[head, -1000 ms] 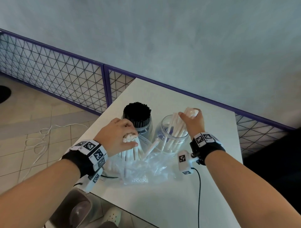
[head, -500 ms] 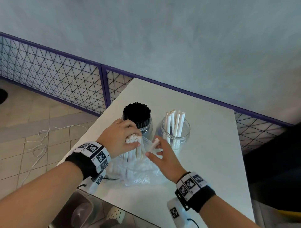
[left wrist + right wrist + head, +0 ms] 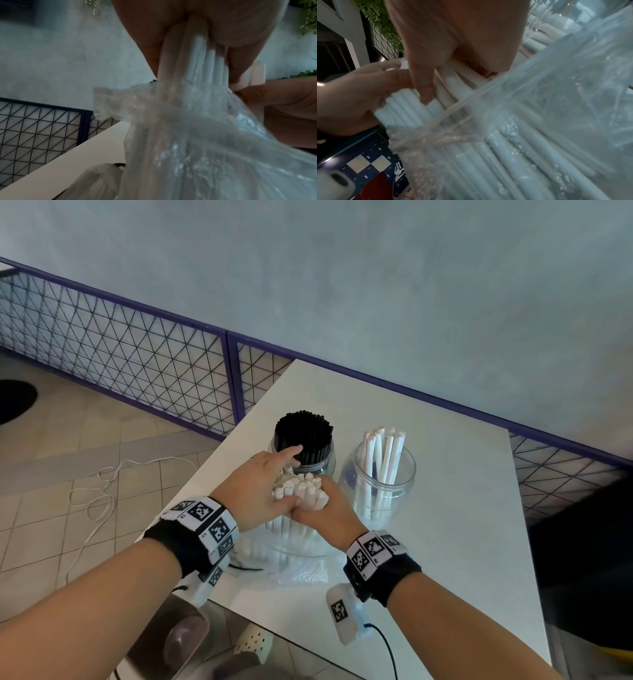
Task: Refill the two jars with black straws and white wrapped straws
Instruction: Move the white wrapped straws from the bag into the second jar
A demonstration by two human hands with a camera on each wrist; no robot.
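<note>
On the white table stand a jar packed with black straws (image 3: 304,436) and, to its right, a clear jar (image 3: 380,474) with a few white wrapped straws standing in it. In front of them my left hand (image 3: 274,487) holds a bundle of white wrapped straws (image 3: 298,491) upright in a clear plastic bag (image 3: 301,563), its index finger pointing at the black jar. My right hand (image 3: 325,508) grips the same bundle from the right. The wrist views show the straws (image 3: 193,60) (image 3: 412,111) held just above the bag's mouth (image 3: 205,135) (image 3: 539,121).
The table (image 3: 445,525) ends close on the left and at the front. A wire-mesh fence with a purple frame (image 3: 137,364) runs behind it. A white cable (image 3: 102,491) lies on the tiled floor, and a bin (image 3: 171,642) sits under the table's front edge.
My right hand left several white straws in the right jar, drew back to the bag and now grips the bundle. My left hand stayed on the bundle and stretched out its index finger.
</note>
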